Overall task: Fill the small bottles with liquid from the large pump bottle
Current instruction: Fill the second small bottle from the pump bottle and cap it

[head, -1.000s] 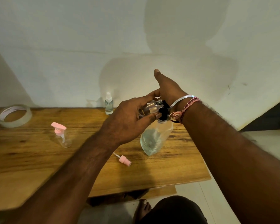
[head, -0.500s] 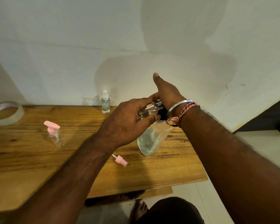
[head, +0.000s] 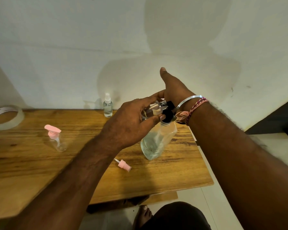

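Head view:
Left hand [head: 128, 125]: its fingers and thumb are curled round a small glass bottle [head: 152, 109]. The bottle lies on its side, and its silver neck points at the black pump.
Right hand [head: 175, 90]: it rests on top of the black pump [head: 168, 113]. The thumb sticks up straight. The other fingers are hidden behind the left hand, so I cannot tell how they grip.
Big bottle [head: 156, 141]: it is clear, has some liquid in it, and stands tilted on the wooden table [head: 32, 163], under both hands.
Small spray bottle [head: 107, 107]: it stands upright at the back of the table, by the wall, apart from the hands.
Small bottle with pink pump [head: 56, 137]: it stands on the left part of the table and looks empty.
Pink cap [head: 124, 165]: it lies on its side on the table, near the big bottle.
Tape roll [head: 5, 117]: it lies flat at the far left corner.
Right wrist: it wears a silver bangle [head: 186, 101] and a pink string band [head: 194, 108].
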Demonstrator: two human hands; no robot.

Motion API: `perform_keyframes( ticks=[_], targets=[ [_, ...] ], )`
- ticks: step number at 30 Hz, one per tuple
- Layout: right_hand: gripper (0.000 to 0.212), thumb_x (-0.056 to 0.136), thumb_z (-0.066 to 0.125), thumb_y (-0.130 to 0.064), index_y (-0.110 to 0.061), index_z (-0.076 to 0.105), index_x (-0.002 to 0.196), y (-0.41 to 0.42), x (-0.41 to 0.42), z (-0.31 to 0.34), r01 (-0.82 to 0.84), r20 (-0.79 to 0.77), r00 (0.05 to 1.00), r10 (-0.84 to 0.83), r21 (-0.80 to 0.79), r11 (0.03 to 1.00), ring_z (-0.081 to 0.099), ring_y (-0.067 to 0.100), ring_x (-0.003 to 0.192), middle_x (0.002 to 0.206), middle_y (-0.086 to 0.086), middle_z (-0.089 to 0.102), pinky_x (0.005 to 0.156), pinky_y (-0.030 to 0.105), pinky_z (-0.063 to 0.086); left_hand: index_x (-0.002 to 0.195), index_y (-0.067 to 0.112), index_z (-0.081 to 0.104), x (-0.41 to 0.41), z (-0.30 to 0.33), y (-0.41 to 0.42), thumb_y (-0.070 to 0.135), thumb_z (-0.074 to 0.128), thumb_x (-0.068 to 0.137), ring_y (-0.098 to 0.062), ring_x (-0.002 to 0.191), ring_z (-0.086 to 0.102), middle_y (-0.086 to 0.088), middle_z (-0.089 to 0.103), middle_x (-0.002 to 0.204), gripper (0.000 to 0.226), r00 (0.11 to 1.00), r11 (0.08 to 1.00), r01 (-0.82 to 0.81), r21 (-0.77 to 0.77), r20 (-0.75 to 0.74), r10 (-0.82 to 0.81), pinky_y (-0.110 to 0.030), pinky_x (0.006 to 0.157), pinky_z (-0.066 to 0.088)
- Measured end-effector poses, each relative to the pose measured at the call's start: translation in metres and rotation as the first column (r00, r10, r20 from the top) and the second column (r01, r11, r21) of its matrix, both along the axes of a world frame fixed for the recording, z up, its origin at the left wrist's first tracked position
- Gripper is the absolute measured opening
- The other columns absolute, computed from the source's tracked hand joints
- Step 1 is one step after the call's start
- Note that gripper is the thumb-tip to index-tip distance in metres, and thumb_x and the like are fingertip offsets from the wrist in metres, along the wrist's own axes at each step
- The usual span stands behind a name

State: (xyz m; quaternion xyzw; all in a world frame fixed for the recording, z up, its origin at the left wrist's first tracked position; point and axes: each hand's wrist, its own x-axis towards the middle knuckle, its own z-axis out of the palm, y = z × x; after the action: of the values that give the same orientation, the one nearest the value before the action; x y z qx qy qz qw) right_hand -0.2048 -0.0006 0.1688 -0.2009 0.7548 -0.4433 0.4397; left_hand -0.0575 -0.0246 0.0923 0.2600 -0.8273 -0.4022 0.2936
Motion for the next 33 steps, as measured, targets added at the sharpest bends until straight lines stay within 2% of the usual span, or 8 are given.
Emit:
perform_keyframes(
  ticks=[3,6,9,14,19,23,30,33],
  targets=[
    [0.083,0.088,0.037,-0.083,-0.013,0.064,0.122,0.003,-0.006,0.001,-0.01,0.088,0.996,0.004,0.065,0.998,0.069,0.029,0.056,0.083,0.012,0.075,0.053,0.04,0.057,0.147,0.041,0.058,0.0,0.0,0.001,0.047,0.071,0.097,-0.004,0.112,0.067,0.012,0.072,0.127,0.052,1.0,1.0,0.013,-0.005,-0.006,-0.013,-0.04,0.096,0.059],
    [0.085,0.089,0.039,-0.082,-0.018,0.053,0.144,0.003,-0.009,-0.003,-0.039,0.089,0.995,0.034,0.062,0.997,0.067,0.024,0.042,0.08,0.012,0.071,0.045,0.037,0.055,0.146,0.04,0.058,0.0,-0.002,-0.001,0.048,0.071,0.097,-0.003,0.114,0.066,0.013,0.071,0.128,0.051,1.0,1.0,0.015,0.003,-0.006,-0.015,-0.039,0.097,0.059],
    [0.078,0.093,0.038,-0.076,-0.017,0.053,0.143,0.001,-0.007,-0.007,-0.037,0.013,0.999,0.036,0.046,0.998,0.066,0.022,0.04,0.087,0.013,0.072,0.04,0.034,0.054,0.145,0.036,0.061,0.0,-0.003,-0.003,0.046,0.071,0.098,-0.005,0.115,0.066,0.011,0.071,0.129,0.049,1.0,1.0,0.021,0.008,-0.004,-0.02,-0.042,0.098,0.058],
    [0.041,0.1,0.035,-0.067,-0.029,0.049,0.103,-0.001,-0.004,-0.011,-0.029,-0.143,0.989,0.027,-0.013,1.0,0.072,0.033,0.086,0.111,0.017,0.072,0.072,0.038,0.057,0.142,0.037,0.062,-0.001,-0.005,-0.004,0.046,0.07,0.098,-0.004,0.112,0.067,0.012,0.072,0.127,0.046,1.0,1.0,0.016,0.001,0.008,-0.016,-0.041,0.096,0.059],
    [0.069,0.095,0.04,-0.073,-0.013,0.064,0.118,-0.002,-0.009,-0.026,0.032,-0.113,0.993,-0.034,-0.019,0.999,0.071,0.034,0.08,0.102,0.017,0.074,0.083,0.044,0.059,0.136,0.038,0.066,-0.001,-0.009,-0.004,0.046,0.071,0.097,0.0,0.105,0.067,0.016,0.073,0.117,0.04,0.999,0.999,0.035,-0.003,0.024,-0.035,-0.039,0.091,0.059],
    [0.074,0.092,0.037,-0.077,-0.012,0.068,0.112,-0.003,-0.008,-0.028,0.041,-0.152,0.987,-0.046,-0.03,0.999,0.072,0.034,0.082,0.095,0.014,0.076,0.091,0.052,0.057,0.136,0.04,0.065,-0.002,-0.009,-0.005,0.047,0.071,0.097,0.004,0.103,0.065,0.02,0.071,0.113,0.04,0.999,1.0,0.025,-0.017,0.035,-0.024,-0.034,0.089,0.059],
    [0.065,0.098,0.038,-0.069,-0.011,0.061,0.116,0.003,-0.005,-0.012,0.054,-0.078,0.996,-0.053,0.016,0.998,0.065,0.026,0.063,0.104,0.015,0.072,0.049,0.027,0.054,0.141,0.038,0.062,-0.002,-0.006,-0.004,0.048,0.07,0.098,-0.003,0.111,0.068,0.013,0.072,0.124,0.045,0.999,0.999,0.045,0.009,-0.014,-0.045,-0.042,0.095,0.059],
    [0.071,0.098,0.036,-0.071,-0.012,0.058,0.13,0.002,-0.002,-0.005,0.056,-0.059,0.997,-0.053,0.043,0.998,0.065,0.027,0.065,0.102,0.014,0.072,0.05,0.03,0.056,0.143,0.037,0.061,-0.002,-0.005,-0.005,0.048,0.07,0.098,-0.005,0.114,0.067,0.013,0.071,0.128,0.047,0.999,0.999,0.037,0.018,-0.014,-0.036,-0.043,0.097,0.059]
  ],
)
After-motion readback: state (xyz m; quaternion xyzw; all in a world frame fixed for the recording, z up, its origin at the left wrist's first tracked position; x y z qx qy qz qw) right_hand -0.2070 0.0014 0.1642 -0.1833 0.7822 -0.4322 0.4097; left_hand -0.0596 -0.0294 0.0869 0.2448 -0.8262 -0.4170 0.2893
